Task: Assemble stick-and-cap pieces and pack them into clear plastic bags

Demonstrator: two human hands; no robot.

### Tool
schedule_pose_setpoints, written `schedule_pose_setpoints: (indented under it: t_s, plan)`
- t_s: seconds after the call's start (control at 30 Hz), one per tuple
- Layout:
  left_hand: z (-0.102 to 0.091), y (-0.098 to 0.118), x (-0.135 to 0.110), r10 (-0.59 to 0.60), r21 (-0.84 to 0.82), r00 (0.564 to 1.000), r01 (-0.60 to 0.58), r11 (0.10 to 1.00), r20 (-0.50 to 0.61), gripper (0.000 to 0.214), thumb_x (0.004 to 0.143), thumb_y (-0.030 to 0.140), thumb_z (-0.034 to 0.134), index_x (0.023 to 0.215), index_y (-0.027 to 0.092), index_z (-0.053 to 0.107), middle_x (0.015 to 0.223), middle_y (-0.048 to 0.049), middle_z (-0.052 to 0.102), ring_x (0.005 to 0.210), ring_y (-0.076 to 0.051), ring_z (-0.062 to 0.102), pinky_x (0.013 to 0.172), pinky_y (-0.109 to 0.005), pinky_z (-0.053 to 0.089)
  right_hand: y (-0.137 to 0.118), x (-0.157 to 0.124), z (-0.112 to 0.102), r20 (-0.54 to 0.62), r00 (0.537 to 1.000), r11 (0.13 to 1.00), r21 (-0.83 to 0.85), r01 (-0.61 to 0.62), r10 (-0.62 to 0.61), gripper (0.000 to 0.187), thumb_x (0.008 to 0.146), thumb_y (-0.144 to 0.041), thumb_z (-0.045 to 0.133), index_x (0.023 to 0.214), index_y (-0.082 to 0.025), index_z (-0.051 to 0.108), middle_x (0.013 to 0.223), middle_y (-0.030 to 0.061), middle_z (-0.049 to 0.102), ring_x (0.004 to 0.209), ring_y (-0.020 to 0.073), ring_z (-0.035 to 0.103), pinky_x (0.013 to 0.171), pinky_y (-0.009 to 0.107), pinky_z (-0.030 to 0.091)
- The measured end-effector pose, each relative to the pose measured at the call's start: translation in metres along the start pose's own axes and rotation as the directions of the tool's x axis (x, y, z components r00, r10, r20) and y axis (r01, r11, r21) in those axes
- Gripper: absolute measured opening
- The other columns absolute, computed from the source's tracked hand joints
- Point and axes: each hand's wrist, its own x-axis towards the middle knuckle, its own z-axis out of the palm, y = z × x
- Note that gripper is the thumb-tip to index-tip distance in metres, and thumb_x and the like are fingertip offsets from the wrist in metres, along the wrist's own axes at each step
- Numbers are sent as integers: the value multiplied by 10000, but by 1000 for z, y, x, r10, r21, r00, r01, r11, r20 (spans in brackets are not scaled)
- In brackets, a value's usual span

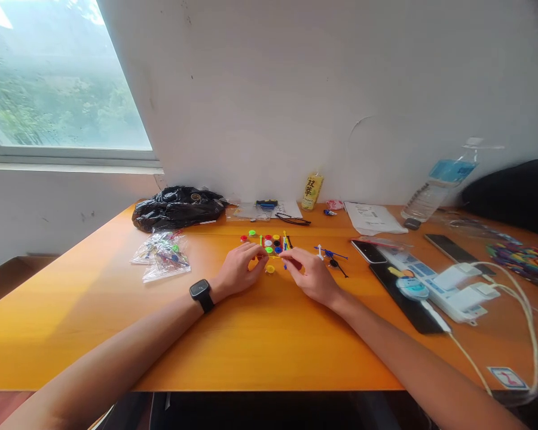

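My left hand [240, 267] and my right hand [312, 273] meet over the table, fingertips pinched close together. A thin yellow plastic stick [274, 257] spans the small gap between them; its ends are hidden by my fingers. Just beyond lie small round plastic pieces, among them a red one [268, 237], a green one [269, 250] and a blue one [278, 250]. On the near side sits a yellow round piece [270, 269]. Yellow and black sticks [287, 240] lie behind my right fingers. Right of that hand are a white arrow-shaped piece [320, 252] and blue sticks [338, 255].
Clear bags of small parts [167, 255] lie left, before a black plastic bag [179, 206]. A yellow drink carton [312, 191] stands near the wall. To the right are a power strip [430, 286] with chargers and cables, phones, papers [372, 217] and a tilted water bottle [439, 185].
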Motion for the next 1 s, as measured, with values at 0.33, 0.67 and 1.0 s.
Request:
schedule_pose_setpoints:
  t_s: [0.33,0.67,1.0]
  plan:
    - [-1,-2,0,-52,-53,993,57,997,105,163,1010,258,549,929,207,681,828,-18,634,723,-154,562,678,-269,428,12,-1,5,80,997,998,58,6,-11,315,1025,-204,567,1227,-254,803,948,56,710,843,191,661,770,312,509]
    - [1,-2,-1,-29,-50,980,40,998,197,108,932,205,611,897,207,712,818,-16,685,725,-155,611,666,-260,436,19,-2,5,161,987,1000,14,-22,19,347,957,-94,594,1128,-266,843,968,48,687,844,178,655,764,293,488]
    - [2,-3,0,24,-85,985,-10,996,172,67,961,231,629,953,217,694,905,-33,708,819,-174,653,734,-273,494,15,-3,6,158,987,998,40,-44,37,226,1012,-229,626,1095,-257,834,959,53,689,829,180,654,758,302,504]
